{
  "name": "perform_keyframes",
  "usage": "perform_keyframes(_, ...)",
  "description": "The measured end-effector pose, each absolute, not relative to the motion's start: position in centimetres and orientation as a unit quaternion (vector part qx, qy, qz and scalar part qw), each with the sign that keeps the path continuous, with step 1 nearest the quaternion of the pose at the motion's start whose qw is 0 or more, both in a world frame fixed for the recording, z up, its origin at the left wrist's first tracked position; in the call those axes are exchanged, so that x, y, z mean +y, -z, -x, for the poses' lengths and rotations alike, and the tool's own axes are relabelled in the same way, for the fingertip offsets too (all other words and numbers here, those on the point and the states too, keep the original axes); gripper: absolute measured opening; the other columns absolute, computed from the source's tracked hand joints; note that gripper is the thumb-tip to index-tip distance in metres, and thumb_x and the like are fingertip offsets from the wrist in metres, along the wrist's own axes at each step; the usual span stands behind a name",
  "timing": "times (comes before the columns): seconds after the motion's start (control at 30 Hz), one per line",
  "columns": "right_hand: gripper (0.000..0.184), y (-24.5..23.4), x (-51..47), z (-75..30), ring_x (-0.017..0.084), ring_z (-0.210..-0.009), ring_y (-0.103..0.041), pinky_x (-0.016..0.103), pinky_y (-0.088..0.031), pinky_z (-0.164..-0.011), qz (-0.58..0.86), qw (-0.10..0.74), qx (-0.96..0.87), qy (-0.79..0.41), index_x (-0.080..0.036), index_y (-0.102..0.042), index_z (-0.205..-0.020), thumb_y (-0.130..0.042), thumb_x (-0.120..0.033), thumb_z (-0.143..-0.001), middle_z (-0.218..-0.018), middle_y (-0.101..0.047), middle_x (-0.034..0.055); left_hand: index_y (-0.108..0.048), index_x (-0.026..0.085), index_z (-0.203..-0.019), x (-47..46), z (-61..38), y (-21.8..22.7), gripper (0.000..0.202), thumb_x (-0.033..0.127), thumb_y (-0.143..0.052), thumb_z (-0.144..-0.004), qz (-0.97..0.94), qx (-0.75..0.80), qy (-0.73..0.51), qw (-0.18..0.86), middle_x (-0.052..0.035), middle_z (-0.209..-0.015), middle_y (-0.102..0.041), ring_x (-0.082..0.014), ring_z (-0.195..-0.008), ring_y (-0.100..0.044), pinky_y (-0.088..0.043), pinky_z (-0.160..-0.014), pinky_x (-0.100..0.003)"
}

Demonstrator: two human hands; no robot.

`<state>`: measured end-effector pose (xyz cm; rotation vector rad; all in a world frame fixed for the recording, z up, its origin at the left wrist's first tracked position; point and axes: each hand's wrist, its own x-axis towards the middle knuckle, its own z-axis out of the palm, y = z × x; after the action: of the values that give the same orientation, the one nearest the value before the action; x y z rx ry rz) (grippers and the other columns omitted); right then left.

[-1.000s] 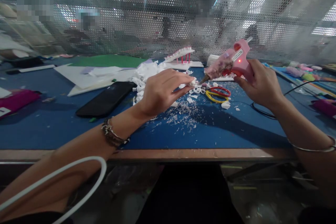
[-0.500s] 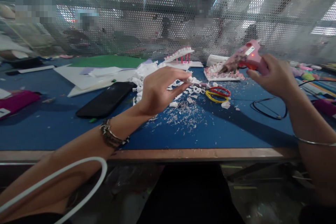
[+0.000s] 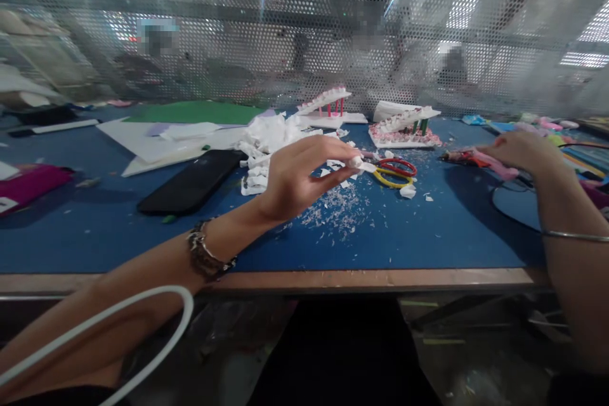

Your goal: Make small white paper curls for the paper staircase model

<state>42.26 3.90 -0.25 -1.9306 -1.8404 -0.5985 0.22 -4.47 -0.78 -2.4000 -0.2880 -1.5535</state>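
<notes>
My left hand (image 3: 304, 171) pinches a small rolled piece of white paper (image 3: 356, 163) between thumb and fingertips, above scattered white scraps. Just beyond its fingertips lie scissors (image 3: 394, 171) with red and yellow handle loops. Over at the right, my right hand (image 3: 526, 149) has its fingers closed on a pink glue gun (image 3: 497, 166), which rests low on its side at the table surface. Its grip is partly hidden by the hand. Two small white sloped models stand at the back, one on pink posts (image 3: 330, 108) and one on green posts (image 3: 404, 127).
A black phone (image 3: 190, 181) lies left of my left hand, beside heaped white paper strips (image 3: 266, 139). Green and white sheets (image 3: 195, 111) spread behind. A cable (image 3: 497, 206) curls by the glue gun. Perforated metal mesh (image 3: 285, 32) borders the blue table's (image 3: 143, 241) far side.
My right hand has brought the glue gun down from mid-air to the table at the right, uncovering the green-posted model. My left hand has shifted slightly right with its paper piece.
</notes>
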Motion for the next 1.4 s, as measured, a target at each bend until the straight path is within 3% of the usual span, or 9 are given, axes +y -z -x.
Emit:
perform_keyframes(0.1, 0.016, -1.4, 1.4, -36.7, 0.012, -0.055, -0.050, 0.027, -0.039, -0.056, 0.604, 0.324, -0.667, 0.292, -0.019, -0.064, -0.073, -0.061, -0.035, -0.071, -0.065, -0.062, 0.0042, -0.064, 0.018, -0.089, -4.8, -0.8, 1.2, 0.018, 0.015, -0.068, -0.072, 0.811, -0.130, 0.567, 0.056, -0.0044, -0.083, -0.069, -0.0131, -0.078, -0.065, -0.054, -0.071, -0.024)
perform_keyframes(0.17, 0.012, -2.0, -0.9, -32.2, 0.011, -0.061, -0.054, 0.024, -0.044, -0.060, 0.487, 0.434, -0.716, 0.249, -0.020, -0.061, -0.076, -0.059, -0.031, -0.074, -0.068, -0.060, 0.0019, -0.065, 0.016, -0.087, -5.0, -1.3, 1.5, 0.015, 0.016, -0.067, -0.072, 0.792, -0.168, 0.586, -0.022, -0.0045, -0.084, -0.070, -0.0113, -0.073, -0.065, -0.055, -0.067, -0.021)
perform_keyframes(0.23, 0.008, -2.1, -3.4, -28.0, 0.011, -0.064, -0.054, 0.025, -0.046, -0.064, 0.380, 0.475, -0.765, 0.212, -0.022, -0.060, -0.078, -0.058, -0.030, -0.077, -0.070, -0.059, -0.0003, -0.065, 0.015, -0.085, -5.3, -1.7, 1.7, 0.012, 0.017, -0.066, -0.073, 0.775, -0.198, 0.594, -0.088, -0.0036, -0.083, -0.070, -0.0099, -0.069, -0.066, -0.055, -0.063, -0.018)
perform_keyframes(0.4, 0.008, -0.7, -7.4, -22.5, 0.012, -0.064, -0.055, 0.028, -0.047, -0.062, 0.224, 0.476, -0.833, 0.169, -0.024, -0.058, -0.080, -0.063, -0.021, -0.075, -0.070, -0.058, -0.0015, -0.065, 0.016, -0.085, -5.9, -2.4, 2.0, 0.012, 0.023, -0.065, -0.075, 0.762, -0.247, 0.582, -0.136, -0.0015, -0.078, -0.070, -0.0100, -0.067, -0.066, -0.056, -0.063, -0.018)
perform_keyframes(0.53, 0.004, 0.2, -7.6, -22.1, 0.013, -0.066, -0.056, 0.029, -0.048, -0.063, 0.220, 0.484, -0.830, 0.166, -0.024, -0.058, -0.082, -0.059, -0.021, -0.079, -0.072, -0.059, 0.0002, -0.065, 0.016, -0.083, -6.2, -2.7, 2.1, 0.012, 0.024, -0.066, -0.074, 0.765, -0.242, 0.577, -0.152, -0.0029, -0.085, -0.070, -0.0101, -0.068, -0.066, -0.055, -0.064, -0.019)
perform_keyframes(0.93, 0.005, 0.4, -7.6, -22.0, 0.012, -0.071, -0.058, 0.028, -0.048, -0.066, 0.191, 0.469, -0.845, 0.173, -0.021, -0.059, -0.081, -0.058, -0.017, -0.079, -0.077, -0.062, 0.0013, -0.064, 0.017, -0.080, -6.4, -2.8, 2.1, 0.009, 0.024, -0.065, -0.074, 0.783, -0.255, 0.559, -0.096, -0.0021, -0.079, -0.070, -0.0112, -0.070, -0.066, -0.055, -0.064, -0.019)
perform_keyframes(1.4, 0.005, 0.3, -7.5, -21.9, 0.010, -0.064, -0.054, 0.026, -0.045, -0.062, 0.220, 0.460, -0.848, 0.146, -0.020, -0.056, -0.077, -0.054, -0.018, -0.080, -0.073, -0.058, 0.0002, -0.065, 0.020, -0.090, -6.1, -2.6, 2.5, 0.014, 0.025, -0.063, -0.077, 0.799, -0.231, 0.541, -0.125, -0.0028, -0.090, -0.069, -0.0117, -0.075, -0.065, -0.055, -0.065, -0.021)
